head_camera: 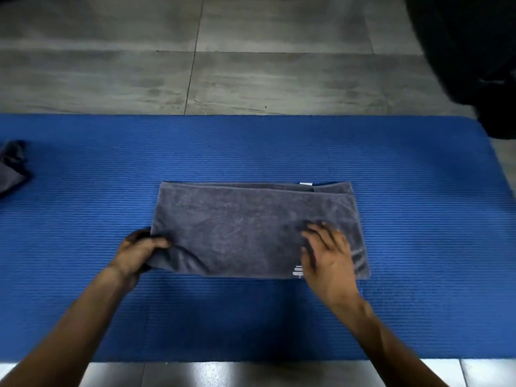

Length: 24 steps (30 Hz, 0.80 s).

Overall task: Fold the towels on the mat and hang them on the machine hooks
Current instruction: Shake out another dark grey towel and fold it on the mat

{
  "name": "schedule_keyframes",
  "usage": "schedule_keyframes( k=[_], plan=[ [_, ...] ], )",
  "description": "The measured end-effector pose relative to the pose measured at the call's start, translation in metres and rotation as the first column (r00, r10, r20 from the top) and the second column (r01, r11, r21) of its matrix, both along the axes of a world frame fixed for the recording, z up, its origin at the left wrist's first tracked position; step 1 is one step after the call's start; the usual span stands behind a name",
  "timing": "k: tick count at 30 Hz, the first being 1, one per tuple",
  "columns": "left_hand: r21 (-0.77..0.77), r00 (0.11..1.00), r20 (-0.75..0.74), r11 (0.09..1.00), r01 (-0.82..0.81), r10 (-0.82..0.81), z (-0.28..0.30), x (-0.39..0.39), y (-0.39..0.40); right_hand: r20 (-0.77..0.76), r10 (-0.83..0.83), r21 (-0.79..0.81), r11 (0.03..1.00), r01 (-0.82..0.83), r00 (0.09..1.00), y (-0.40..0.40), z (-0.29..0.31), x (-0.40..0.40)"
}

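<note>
A grey towel (240, 224), folded into a flat rectangle with a small white tag at its far edge, lies in the middle of the blue ribbed mat (279, 146). My left hand (139, 254) grips the towel's near left corner, fingers curled round the bunched cloth. My right hand (326, 252) lies flat on the towel's near right part with its fingers spread, pressing the cloth down. A second grey towel (12, 166) lies crumpled at the mat's left edge, partly cut off by the frame. No machine hooks are in view.
Grey floor tiles (251, 65) stretch beyond the mat's far edge, and shiny tiles (223, 372) show at its near edge. A large dark object (474, 51) fills the upper right corner and overlaps the mat's far right corner.
</note>
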<state>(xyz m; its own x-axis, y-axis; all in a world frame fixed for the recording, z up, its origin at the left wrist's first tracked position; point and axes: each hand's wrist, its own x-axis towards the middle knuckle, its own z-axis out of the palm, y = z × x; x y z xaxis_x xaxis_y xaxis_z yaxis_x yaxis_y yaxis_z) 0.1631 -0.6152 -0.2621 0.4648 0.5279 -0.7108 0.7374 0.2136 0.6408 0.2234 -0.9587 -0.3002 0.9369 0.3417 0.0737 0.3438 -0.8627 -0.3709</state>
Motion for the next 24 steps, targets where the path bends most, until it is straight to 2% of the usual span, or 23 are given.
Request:
schedule_keyframes(
  k=[2,3,4,5,6,7,8,10,12,14,16,20,22,24],
  plan=[
    [-0.025,0.999,0.035,0.999,0.026,-0.025,0.023,0.010,-0.019,-0.162,-0.031,0.209,0.976,0.065,0.986,0.038,0.019,0.005],
    [-0.013,0.996,0.080,0.999,0.045,-0.044,0.033,0.014,-0.034,-0.333,-0.039,0.368,0.915,0.168,0.942,0.056,0.033,0.008],
    [0.028,0.988,0.137,0.997,0.070,-0.073,0.041,0.016,-0.050,-0.531,0.017,0.489,0.823,0.290,0.847,0.075,0.049,0.012],
    [0.095,0.972,0.200,0.990,0.105,-0.123,0.049,0.018,-0.067,-0.701,0.105,0.545,0.716,0.436,0.705,0.090,0.065,0.017],
    [0.192,0.947,0.245,0.968,0.161,-0.206,0.055,0.017,-0.086,-0.801,0.195,0.545,0.628,0.556,0.566,0.103,0.075,0.024],
    [0.288,0.914,0.266,0.930,0.227,-0.305,0.058,0.016,-0.104,-0.833,0.248,0.537,0.572,0.619,0.494,0.115,0.079,0.031],
    [0.359,0.869,0.262,0.878,0.315,-0.419,0.059,0.015,-0.124,-0.845,0.238,0.525,0.541,0.657,0.480,0.122,0.081,0.038],
    [0.439,0.772,0.221,0.767,0.468,-0.597,0.064,0.015,-0.163,-0.832,0.072,0.503,0.515,0.694,0.550,0.123,0.078,0.054],
    [0.465,0.732,0.187,0.715,0.522,-0.656,0.068,0.014,-0.192,-0.773,-0.025,0.546,0.482,0.685,0.634,0.104,0.069,0.067],
    [0.489,0.739,0.182,0.712,0.505,-0.649,0.064,0.011,-0.202,-0.732,-0.044,0.588,0.463,0.663,0.680,0.071,0.061,0.077],
    [0.488,0.760,0.186,0.730,0.478,-0.622,0.058,0.006,-0.202,-0.707,-0.093,0.580,0.493,0.649,0.702,0.032,0.054,0.084],
    [0.502,0.765,0.113,0.700,0.507,-0.635,0.047,-0.004,-0.194,-0.718,-0.126,0.543,0.515,0.664,0.685,-0.033,0.044,0.103],
    [0.539,0.759,0.064,0.663,0.520,-0.647,0.038,-0.008,-0.190,-0.718,-0.182,0.452,0.612,0.649,0.671,-0.048,0.041,0.112],
    [0.634,0.713,0.041,0.569,0.523,-0.700,0.025,-0.012,-0.189,-0.650,-0.341,0.259,0.741,0.620,0.679,-0.054,0.041,0.113]
  ],
)
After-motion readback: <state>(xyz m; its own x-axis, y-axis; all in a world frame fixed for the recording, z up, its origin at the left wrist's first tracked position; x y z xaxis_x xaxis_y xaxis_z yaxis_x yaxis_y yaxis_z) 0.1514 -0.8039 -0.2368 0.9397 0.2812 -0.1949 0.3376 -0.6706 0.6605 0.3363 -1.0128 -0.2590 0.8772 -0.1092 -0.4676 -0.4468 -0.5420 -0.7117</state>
